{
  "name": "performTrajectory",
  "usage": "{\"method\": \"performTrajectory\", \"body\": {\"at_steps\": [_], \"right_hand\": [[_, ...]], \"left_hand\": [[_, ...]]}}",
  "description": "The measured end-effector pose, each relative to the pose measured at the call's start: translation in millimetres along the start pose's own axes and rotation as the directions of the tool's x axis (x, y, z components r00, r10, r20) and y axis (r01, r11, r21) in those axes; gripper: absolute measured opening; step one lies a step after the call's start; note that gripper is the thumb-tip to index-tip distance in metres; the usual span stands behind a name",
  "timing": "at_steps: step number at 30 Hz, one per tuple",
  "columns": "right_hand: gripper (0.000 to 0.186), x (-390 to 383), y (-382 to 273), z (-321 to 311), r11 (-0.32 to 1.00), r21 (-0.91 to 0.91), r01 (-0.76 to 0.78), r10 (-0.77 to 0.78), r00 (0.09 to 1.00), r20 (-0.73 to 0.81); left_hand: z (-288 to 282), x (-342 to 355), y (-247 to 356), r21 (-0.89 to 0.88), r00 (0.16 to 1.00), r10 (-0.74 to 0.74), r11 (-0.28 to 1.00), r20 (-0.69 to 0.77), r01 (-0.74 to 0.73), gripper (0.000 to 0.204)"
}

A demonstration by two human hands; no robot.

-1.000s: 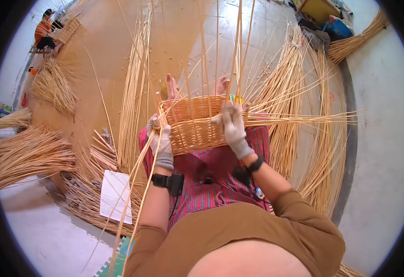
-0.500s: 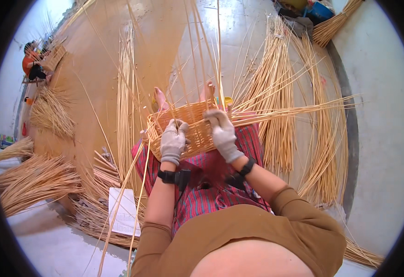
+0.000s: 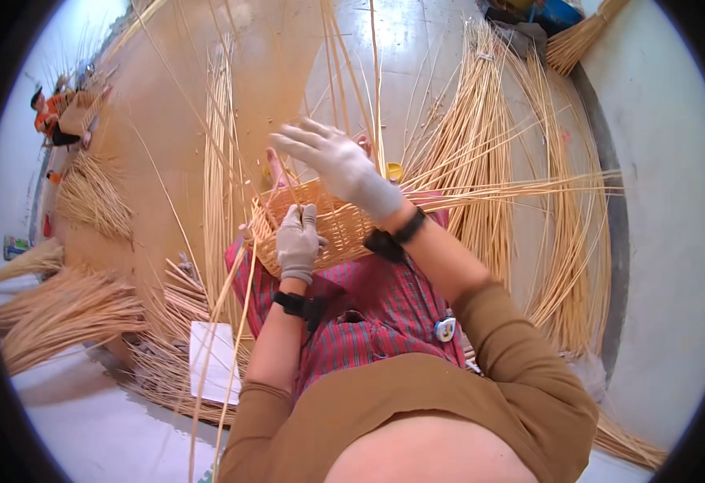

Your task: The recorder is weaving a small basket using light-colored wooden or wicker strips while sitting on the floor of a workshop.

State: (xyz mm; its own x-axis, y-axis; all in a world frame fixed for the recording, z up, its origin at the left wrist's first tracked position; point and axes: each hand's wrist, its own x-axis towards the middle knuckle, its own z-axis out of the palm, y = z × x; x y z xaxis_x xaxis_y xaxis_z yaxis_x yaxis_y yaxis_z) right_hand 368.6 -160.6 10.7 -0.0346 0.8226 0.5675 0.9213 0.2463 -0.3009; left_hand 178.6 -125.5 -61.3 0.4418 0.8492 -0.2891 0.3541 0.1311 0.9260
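Observation:
A part-woven wicker basket rests across my lap, on striped red cloth. Long thin rods stand up from it, and others stretch out to its right and left. My left hand, in a pale glove, is closed at the near side, its fingertips pinching a wicker rod by the weave. Raised over the basket's far side is my right hand, gloved too, with fingers outstretched and nothing in them. It hides part of the far rim.
Bundles of rods lie on the floor to the right; more bundles are at the left. A white paper sheet lies near my left elbow. A tape measure sits on my lap. Another person sits far left.
My right hand has let go of the basket's right part and swung up and left, its fingers opening out. My left hand stays at the weave. The basket has shifted slightly.

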Motion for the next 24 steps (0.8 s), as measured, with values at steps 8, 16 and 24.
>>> {"method": "performTrajectory", "body": {"at_steps": [8,16,24], "right_hand": [[0.050,-72.6,6.7,32.7,0.470,0.869,-0.154,0.730,0.621,-0.285],[0.024,-115.3,30.6,-14.3,0.858,0.231,-0.459,0.512,0.733,-0.448],[0.023,-138.6,76.3,-52.8,0.308,0.844,-0.439,0.911,0.391,-0.129]], "left_hand": [[2.5,4.3,1.4,-0.021,0.999,-0.044,0.999,-0.028,0.043,0.024],[66.8,-32.4,17.4,0.616,0.804,0.498,0.534,0.325,-0.580,0.089],[80.4,-16.1,13.3,0.802,0.836,0.408,0.317,0.367,-0.506,0.082]]}}
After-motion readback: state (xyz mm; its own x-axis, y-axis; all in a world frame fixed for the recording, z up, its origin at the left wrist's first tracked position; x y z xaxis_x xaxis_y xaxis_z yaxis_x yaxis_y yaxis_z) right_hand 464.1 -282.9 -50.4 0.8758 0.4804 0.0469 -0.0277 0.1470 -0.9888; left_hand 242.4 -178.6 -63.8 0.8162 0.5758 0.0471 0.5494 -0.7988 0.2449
